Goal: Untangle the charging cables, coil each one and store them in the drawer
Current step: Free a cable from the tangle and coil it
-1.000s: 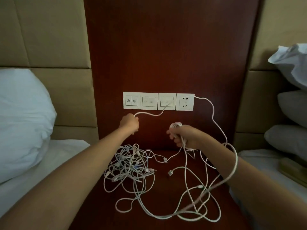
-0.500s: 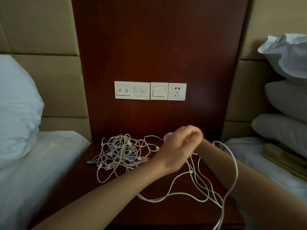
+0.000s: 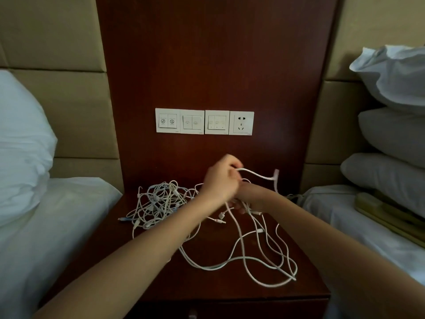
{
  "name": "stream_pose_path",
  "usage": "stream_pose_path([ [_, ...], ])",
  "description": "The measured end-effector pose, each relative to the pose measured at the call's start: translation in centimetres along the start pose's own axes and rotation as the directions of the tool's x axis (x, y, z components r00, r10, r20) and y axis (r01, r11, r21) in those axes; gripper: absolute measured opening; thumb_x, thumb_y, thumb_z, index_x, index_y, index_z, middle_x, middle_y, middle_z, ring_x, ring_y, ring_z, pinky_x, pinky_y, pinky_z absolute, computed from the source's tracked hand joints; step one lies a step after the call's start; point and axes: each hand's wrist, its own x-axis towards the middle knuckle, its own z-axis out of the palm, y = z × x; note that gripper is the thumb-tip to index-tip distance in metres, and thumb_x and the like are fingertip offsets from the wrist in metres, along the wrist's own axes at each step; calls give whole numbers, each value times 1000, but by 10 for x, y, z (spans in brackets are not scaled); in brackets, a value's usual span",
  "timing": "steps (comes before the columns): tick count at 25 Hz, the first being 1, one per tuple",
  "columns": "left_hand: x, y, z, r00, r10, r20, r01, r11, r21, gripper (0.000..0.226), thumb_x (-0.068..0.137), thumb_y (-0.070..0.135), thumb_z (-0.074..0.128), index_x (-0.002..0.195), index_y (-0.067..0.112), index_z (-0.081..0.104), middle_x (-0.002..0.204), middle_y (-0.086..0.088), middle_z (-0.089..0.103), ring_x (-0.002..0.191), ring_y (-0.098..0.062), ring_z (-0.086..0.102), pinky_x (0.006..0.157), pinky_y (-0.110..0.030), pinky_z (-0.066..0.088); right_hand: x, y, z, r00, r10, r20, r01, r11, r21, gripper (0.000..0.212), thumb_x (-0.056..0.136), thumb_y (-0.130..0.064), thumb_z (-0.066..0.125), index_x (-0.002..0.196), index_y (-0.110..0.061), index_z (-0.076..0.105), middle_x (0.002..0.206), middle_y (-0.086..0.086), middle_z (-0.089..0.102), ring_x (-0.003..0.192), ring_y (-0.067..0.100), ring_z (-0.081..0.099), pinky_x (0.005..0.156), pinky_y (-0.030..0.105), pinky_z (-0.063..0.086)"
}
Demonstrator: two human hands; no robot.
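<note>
Left hand (image 3: 222, 183) is closing around a thick white cable (image 3: 255, 174), pinching it near the fingertips; motion blur is smearing the fingers. The cable end is sticking out rightward and ending in a white connector (image 3: 276, 174) that is pointing up, type not readable. Right hand (image 3: 249, 199) is sitting directly behind and under the left hand, mostly hidden by it; fingers are curling down around several white strands, but exactly which cables it is gripping cannot be made out.

Loose loops of white cable (image 3: 241, 261) are trailing from both hands across the front right of the dark wood bedside table (image 3: 161, 279). A small plug (image 3: 222, 221) is lying just below the hands. Left of the hands, a tangled cable pile (image 3: 158, 203) is resting on the table near the back, apart from the held cable, with one blue-tipped end (image 3: 123, 219) poking out left.

On the wood wall panel behind, a switch plate row (image 3: 192, 121) is showing small icons, printing too small to read; a wall socket (image 3: 241, 123) is sitting at its right end, nothing plugged in. No brand legible anywhere.

White pillow (image 3: 20, 146) and bed sheet (image 3: 46, 226) are filling the left, cut off by the frame. Stacked pillows (image 3: 395, 134) are sitting on the right, partly out of frame, with a yellowish flat object (image 3: 386, 217) beside them, identity unclear. The drawer front is barely showing at the bottom edge, too dark to tell.
</note>
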Motion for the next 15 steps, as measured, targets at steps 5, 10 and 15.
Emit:
stream_pose_path([
  [5, 37, -66, -28, 892, -349, -288, 346, 936, -63, 22, 91, 1, 43, 102, 16, 54, 113, -11, 61, 83, -20, 56, 61, -26, 41, -26, -8, -10, 974, -219, 59, 199, 950, 239, 17, 100, -13, 40, 91, -5, 53, 65, 3, 50, 47, 8, 41, 44, 19, 34],
  [10, 23, -73, -4, 895, -435, -100, 427, 770, 474, 35, 95, 19, 45, 129, 10, 49, 143, -15, 34, 132, -32, 30, 105, -41, 30, -24, 4, -4, 948, -289, -135, 318, 835, 449, 18, 101, -12, 36, 100, -6, 53, 71, 4, 50, 51, 9, 45, 49, 22, 40],
  [15, -24, -66, 43, 992, 0, 125, -88, 708, 701, 39, 97, 25, 40, 131, 7, 48, 152, -18, 23, 142, -33, 12, 114, -42, 7, -21, 28, 12, 903, -327, -278, 426, 612, 666, 22, 100, -7, 34, 111, -18, 50, 76, 4, 50, 59, 11, 49, 56, 22, 45],
])
